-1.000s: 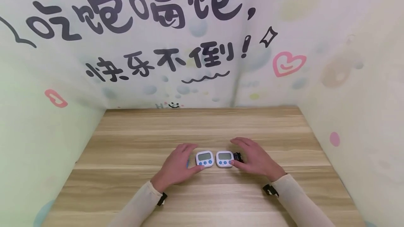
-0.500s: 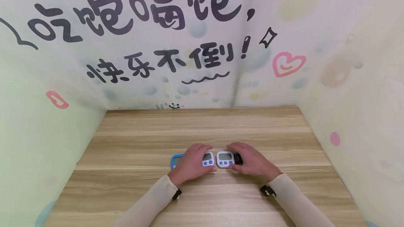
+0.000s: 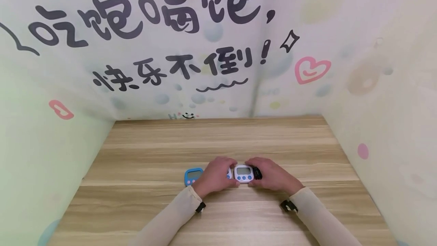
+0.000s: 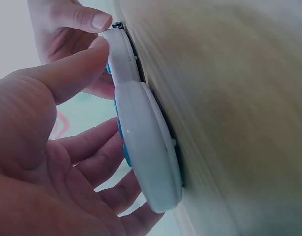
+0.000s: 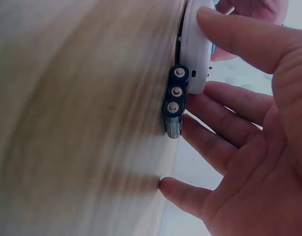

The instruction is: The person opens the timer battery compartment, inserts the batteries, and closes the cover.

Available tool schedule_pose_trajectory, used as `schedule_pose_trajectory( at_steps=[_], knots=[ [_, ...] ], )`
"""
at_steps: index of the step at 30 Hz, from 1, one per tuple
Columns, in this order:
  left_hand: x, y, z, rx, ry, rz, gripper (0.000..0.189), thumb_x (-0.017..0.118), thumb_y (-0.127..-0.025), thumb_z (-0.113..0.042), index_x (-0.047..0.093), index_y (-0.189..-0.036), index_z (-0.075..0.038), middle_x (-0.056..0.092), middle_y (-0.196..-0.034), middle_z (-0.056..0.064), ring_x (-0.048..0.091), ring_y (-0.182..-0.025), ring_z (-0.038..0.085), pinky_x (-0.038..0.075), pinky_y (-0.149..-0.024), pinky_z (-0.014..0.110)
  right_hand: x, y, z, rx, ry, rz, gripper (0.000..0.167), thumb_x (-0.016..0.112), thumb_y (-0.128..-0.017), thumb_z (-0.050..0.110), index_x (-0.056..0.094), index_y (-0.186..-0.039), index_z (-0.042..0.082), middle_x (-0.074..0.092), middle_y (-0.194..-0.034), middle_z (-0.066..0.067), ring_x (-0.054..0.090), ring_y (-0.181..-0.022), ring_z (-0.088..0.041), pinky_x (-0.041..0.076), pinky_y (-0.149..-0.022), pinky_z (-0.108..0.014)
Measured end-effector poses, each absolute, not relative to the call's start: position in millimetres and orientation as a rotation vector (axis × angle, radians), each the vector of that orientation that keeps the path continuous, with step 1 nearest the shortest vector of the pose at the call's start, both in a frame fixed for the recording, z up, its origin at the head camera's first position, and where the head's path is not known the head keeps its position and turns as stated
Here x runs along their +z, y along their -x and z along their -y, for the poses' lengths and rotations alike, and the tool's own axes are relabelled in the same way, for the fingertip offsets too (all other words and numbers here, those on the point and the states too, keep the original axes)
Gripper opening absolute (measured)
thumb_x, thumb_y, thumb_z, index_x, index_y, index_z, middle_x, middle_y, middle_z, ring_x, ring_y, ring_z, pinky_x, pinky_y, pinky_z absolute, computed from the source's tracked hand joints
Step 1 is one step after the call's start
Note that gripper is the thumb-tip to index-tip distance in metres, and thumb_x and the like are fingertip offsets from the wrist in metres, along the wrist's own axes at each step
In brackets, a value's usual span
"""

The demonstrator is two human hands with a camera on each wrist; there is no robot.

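Two white kitchen timers with blue buttons lie side by side on the wooden table. My left hand [image 3: 216, 175] arches over the left white timer [image 4: 143, 142], thumb on its near side and fingers on the far side, hiding most of it in the head view. Around the right end of the other white timer [image 3: 244, 174], my right hand [image 3: 273, 174] has its thumb at the near edge and fingers at the far edge. Three dark batteries [image 5: 176, 92] lie in a row against that timer, partly under the right hand.
A blue timer [image 3: 192, 176] with pink buttons lies left of the left hand, partly covered by it. The wooden table [image 3: 218, 136] ends at a printed wall [image 3: 218, 101] at the back, with more walls on both sides.
My left hand has moved right across the left white timer, uncovering the blue timer. The right hand has shifted slightly left, its fingers closer around the right white timer.
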State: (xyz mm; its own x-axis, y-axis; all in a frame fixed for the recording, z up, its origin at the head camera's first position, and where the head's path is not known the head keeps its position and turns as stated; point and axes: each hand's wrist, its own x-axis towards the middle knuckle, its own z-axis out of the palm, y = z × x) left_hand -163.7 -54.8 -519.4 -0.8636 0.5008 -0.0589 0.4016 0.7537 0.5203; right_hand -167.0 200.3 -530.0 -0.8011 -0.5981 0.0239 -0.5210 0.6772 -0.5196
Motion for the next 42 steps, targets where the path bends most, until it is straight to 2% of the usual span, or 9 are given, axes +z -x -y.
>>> schedule_pose_trajectory(
  at_steps=[6,21,29,33,38,42],
  knots=[
    [-518.9,166.5,49.3,0.697,-0.733,-2.75,0.057,0.092,-0.083,-0.037,0.071,-0.131,-0.015,0.073,-0.114,-0.006,0.06,-0.111,0.015,0.055,-0.1,0.035,-530.6,168.7,-200.1,-0.751,0.918,-2.735,0.061,0.089,-0.087,0.031,0.065,-0.139,0.009,0.07,-0.135,-0.006,0.066,-0.122,-0.025,0.057,-0.106,-0.05],
    [-511.9,163.6,50.7,0.77,-0.733,-2.754,0.059,0.09,-0.086,-0.032,0.068,-0.137,-0.012,0.074,-0.125,0.0,0.062,-0.12,0.019,0.056,-0.106,0.038,-520.1,162.6,-200.2,-0.793,0.964,-2.776,0.059,0.087,-0.089,0.029,0.066,-0.14,0.007,0.068,-0.14,-0.01,0.062,-0.133,-0.034,0.053,-0.113,-0.057],
    [-501.9,158.1,61.5,0.943,-0.705,-2.684,0.06,0.089,-0.088,-0.031,0.067,-0.14,-0.012,0.071,-0.134,0.002,0.062,-0.124,0.02,0.055,-0.108,0.042,-510.2,159.7,-198.1,-0.82,0.967,-2.778,0.059,0.087,-0.089,0.035,0.067,-0.14,0.011,0.068,-0.138,-0.003,0.063,-0.131,-0.026,0.056,-0.112,-0.051],
    [-497.2,155.5,66.3,1.016,-0.707,-2.66,0.059,0.088,-0.088,-0.031,0.066,-0.14,-0.013,0.07,-0.136,0.003,0.063,-0.126,0.022,0.055,-0.111,0.045,-504.6,157.0,-196.4,-0.896,0.964,-2.772,0.06,0.087,-0.089,0.035,0.066,-0.14,0.011,0.069,-0.138,-0.003,0.064,-0.129,-0.025,0.057,-0.11,-0.052],
    [-494.6,152.9,74.0,1.15,-0.717,-2.625,0.059,0.089,-0.087,-0.032,0.067,-0.139,-0.015,0.07,-0.131,0.001,0.066,-0.122,0.022,0.058,-0.106,0.043,-500.6,155.3,-193.5,-1.023,1.008,-2.745,0.059,0.088,-0.088,0.031,0.066,-0.14,0.012,0.07,-0.135,0.0,0.067,-0.118,-0.017,0.062,-0.101,-0.047],
    [-491.5,149.6,80.5,1.321,-0.697,-2.52,0.06,0.088,-0.089,-0.026,0.065,-0.141,-0.012,0.068,-0.129,0.002,0.067,-0.118,0.022,0.062,-0.103,0.041,-498.5,154.6,-190.4,-1.125,1.032,-2.698,0.059,0.089,-0.088,0.027,0.065,-0.14,0.013,0.07,-0.133,0.002,0.069,-0.11,-0.011,0.066,-0.094,-0.041]
  ],
)
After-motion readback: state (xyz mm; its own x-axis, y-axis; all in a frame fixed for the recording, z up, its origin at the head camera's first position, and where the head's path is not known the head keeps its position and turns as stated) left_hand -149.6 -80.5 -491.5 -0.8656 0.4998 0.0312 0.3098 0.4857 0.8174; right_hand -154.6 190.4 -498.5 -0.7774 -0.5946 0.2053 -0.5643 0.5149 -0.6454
